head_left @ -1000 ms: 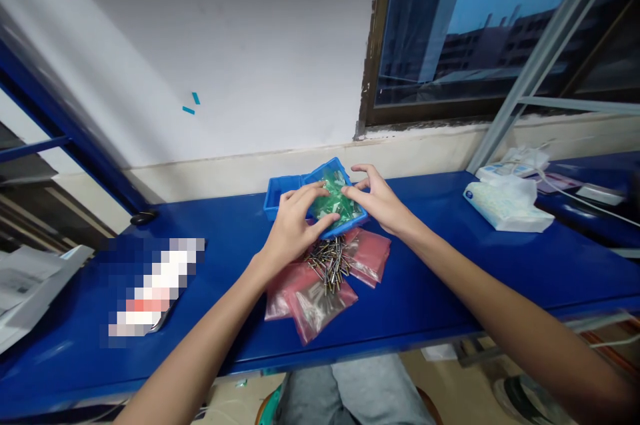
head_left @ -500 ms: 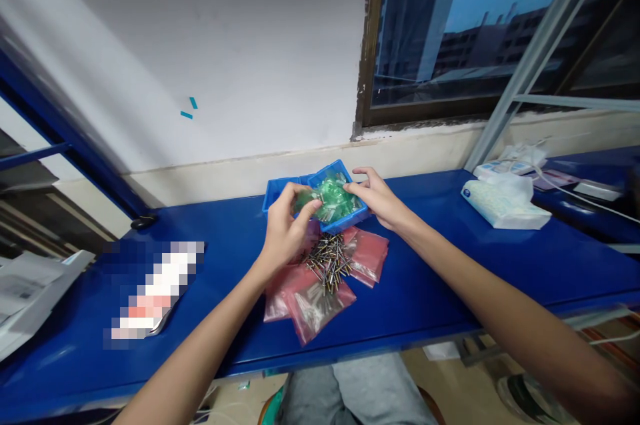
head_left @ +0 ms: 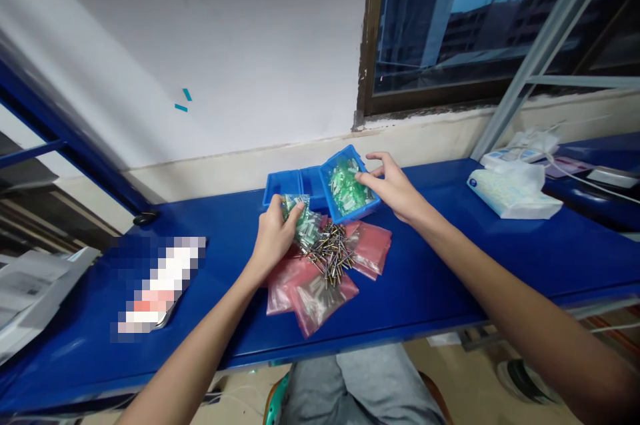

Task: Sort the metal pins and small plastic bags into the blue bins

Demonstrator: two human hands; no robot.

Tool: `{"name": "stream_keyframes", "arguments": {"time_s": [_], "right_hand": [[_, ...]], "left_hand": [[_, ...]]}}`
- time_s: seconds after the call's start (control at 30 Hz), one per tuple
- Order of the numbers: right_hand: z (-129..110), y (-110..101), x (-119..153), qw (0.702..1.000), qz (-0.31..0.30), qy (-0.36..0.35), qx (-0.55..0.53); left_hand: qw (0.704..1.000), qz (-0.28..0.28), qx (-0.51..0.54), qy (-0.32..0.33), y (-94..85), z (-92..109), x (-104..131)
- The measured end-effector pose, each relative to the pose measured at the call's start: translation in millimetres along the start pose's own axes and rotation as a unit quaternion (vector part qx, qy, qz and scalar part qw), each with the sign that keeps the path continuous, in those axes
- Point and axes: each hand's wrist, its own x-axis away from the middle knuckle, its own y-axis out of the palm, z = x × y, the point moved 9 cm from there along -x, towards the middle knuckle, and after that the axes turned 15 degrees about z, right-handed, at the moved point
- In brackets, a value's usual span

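Note:
My left hand (head_left: pixel 275 235) is closed on a clear plastic bag (head_left: pixel 307 230) with small green and clear pieces inside, held in front of the blue bins. My right hand (head_left: pixel 397 190) grips the right rim of a tilted blue bin (head_left: pixel 346 217), thumb on the inner side and index finger stretched out. Inside that bin lies a heap of green and clear pieces (head_left: pixel 345 188). Just below it, a pile of thin metal pins (head_left: pixel 333 259) rests on pink plastic bags (head_left: pixel 320 308).
Behind my left hand stand more blue bins (head_left: pixel 283 186) against the wall. A tissue pack (head_left: pixel 520 195) lies at right on the blue table (head_left: pixel 440 291). A blurred-out flat object (head_left: pixel 163 285) and papers (head_left: pixel 40 298) are at left. A metal post (head_left: pixel 540 45) rises near the window.
My left hand has come away from the tilted bin toward me and left, bringing the bag of green pieces out from over it. My right hand stays at the bin's rim.

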Motion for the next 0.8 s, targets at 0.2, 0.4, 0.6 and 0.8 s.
{"name": "stream_keyframes", "arguments": {"time_s": [0.2,0.4,0.6,0.8], "right_hand": [[-3,-6,-3,1.000,0.009,0.010,0.003],[-5,-2,2,1.000,-0.015,-0.002,0.014],[-19,-2,10,0.996,-0.006,-0.060,0.068],[-32,3,19,0.992,-0.004,-0.119,0.037]], "left_hand": [[0.996,-0.049,-0.062,0.028,6.9,-7,0],[0.978,-0.094,-0.157,0.099,3.7,-9,3],[0.977,-0.046,-0.092,0.187,-10.4,42,5],[0.945,-0.120,-0.031,0.302,18.6,100,11]]}}
